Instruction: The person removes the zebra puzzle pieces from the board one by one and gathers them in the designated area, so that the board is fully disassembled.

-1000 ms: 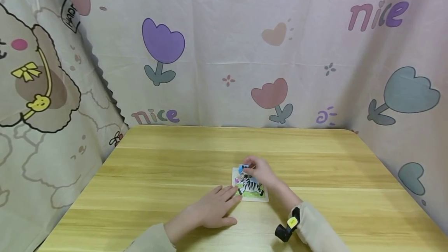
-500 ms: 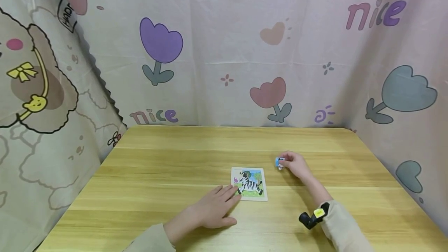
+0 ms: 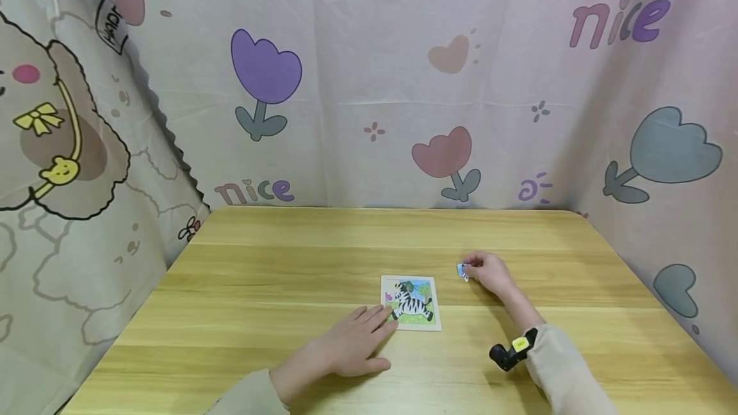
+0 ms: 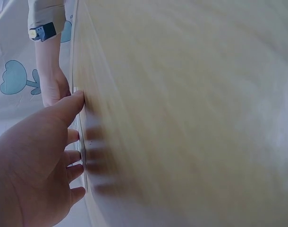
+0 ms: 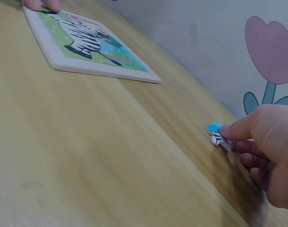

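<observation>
A square zebra jigsaw puzzle (image 3: pixel 416 308) in a white frame lies flat on the table, its picture also visible in the right wrist view. My left hand (image 3: pixel 355 342) lies with straight fingers (image 3: pixel 376 316) over the puzzle's lower left corner. Off to the right of the frame, my right hand (image 3: pixel 487 273) pinches a small puzzle piece (image 3: pixel 462 269) between thumb and fingers. Blue and black-and-white stripes show on this piece (image 5: pixel 216 134) in the right wrist view, where it is close over the tabletop. Part of it is hidden behind the fingertips.
The wooden table (image 3: pixel 277 274) reaches back to a printed curtain (image 3: pixel 357 82) with flowers and lettering. Another curtain (image 3: pixel 75 261) hangs along the left side. A black wrist camera (image 3: pixel 510 352) sits at the right sleeve.
My right hand has moved from over the top of the puzzle to the right, carrying the piece away, then shifted slightly. The left hand stays in place.
</observation>
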A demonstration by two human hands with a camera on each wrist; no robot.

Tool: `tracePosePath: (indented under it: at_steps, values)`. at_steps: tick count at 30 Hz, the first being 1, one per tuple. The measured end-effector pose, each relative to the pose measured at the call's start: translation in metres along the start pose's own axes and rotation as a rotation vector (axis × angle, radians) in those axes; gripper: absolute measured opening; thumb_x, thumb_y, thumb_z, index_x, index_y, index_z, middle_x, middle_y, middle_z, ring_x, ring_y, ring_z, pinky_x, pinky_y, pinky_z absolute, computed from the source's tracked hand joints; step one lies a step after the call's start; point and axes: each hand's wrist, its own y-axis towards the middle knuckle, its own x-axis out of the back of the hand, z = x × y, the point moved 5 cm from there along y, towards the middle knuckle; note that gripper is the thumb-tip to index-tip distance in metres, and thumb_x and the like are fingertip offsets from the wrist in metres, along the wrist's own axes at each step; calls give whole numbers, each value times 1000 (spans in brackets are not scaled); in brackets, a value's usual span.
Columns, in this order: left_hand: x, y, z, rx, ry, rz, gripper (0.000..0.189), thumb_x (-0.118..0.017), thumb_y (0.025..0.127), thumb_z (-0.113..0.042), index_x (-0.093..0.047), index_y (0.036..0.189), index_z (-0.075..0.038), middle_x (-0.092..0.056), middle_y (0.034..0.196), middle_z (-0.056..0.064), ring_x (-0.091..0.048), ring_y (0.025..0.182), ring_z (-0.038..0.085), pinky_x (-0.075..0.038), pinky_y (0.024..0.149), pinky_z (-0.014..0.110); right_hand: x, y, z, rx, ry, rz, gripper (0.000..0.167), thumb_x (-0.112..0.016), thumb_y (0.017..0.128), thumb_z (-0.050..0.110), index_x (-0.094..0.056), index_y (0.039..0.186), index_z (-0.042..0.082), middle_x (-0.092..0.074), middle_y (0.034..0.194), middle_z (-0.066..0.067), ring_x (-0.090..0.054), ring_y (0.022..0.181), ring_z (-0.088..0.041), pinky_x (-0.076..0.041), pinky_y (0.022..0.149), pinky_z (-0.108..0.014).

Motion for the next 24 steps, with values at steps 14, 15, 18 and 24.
tracePosePath:
  at_steps: [14, 15, 18, 24]
  values:
    - [0, 1, 0, -9, -2, -7, 69, -41, 92, -56, -33, 144, -11, -25, 150, 12, -24, 137, 26, -24, 109, 43, -13, -9, 34, 174, -84, -68, 25, -67, 81, 6, -64, 103, -4, -60, 100, -18, -57, 92, -32, -47, 82, -47]
    - [-1, 2, 1, -10, 1, -7, 70, -41, 91, -56, -33, 144, -11, -25, 150, 12, -24, 137, 25, -24, 109, 43, -16, -11, 39, 184, -78, -64, 25, -68, 81, 6, -64, 103, -4, -60, 99, -17, -57, 92, -31, -47, 83, -46]
    - [-2, 3, 1, -16, 7, -4, 71, -41, 91, -58, -33, 144, -10, -25, 150, 12, -23, 137, 24, -23, 110, 43, -25, -15, 53, 209, -52, -48, 26, -69, 80, 6, -65, 103, -3, -60, 97, -13, -57, 91, -29, -48, 82, -44]
    - [-3, 3, 1, -19, -4, -2, 72, -41, 90, -58, -33, 144, -10, -25, 150, 12, -24, 137, 24, -23, 109, 43, -47, -21, 74, 225, 45, 26, 26, -70, 79, 5, -64, 103, -2, -61, 95, -10, -58, 88, -24, -49, 81, -40]
